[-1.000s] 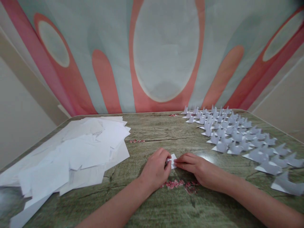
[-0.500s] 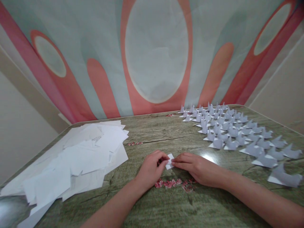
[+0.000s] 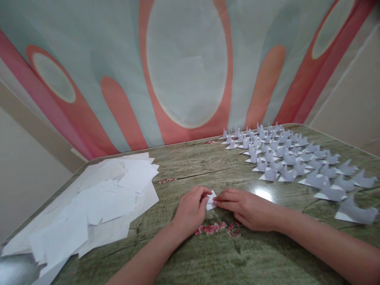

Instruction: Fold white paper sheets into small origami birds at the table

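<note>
Between my two hands, low over the middle of the table, is a small folded piece of white paper (image 3: pixel 211 201). My left hand (image 3: pixel 191 208) pinches its left side, thumb and fingers closed on it. From the right, my right hand (image 3: pixel 242 206) grips the paper's edge between thumb and fingertips. The folds are too small to make out in detail, and the fingers partly cover them.
A spread pile of loose white paper sheets (image 3: pixel 101 202) lies on the left. Several rows of folded white paper birds (image 3: pixel 285 158) stand on the right. The wood-patterned table (image 3: pixel 190 168) meets a patterned backdrop (image 3: pixel 184 136) at its far edge.
The view has tilted and shifted slightly. Both hands keep hold of the folded paper in nearly the same place, with only a small shift of the fingers.
</note>
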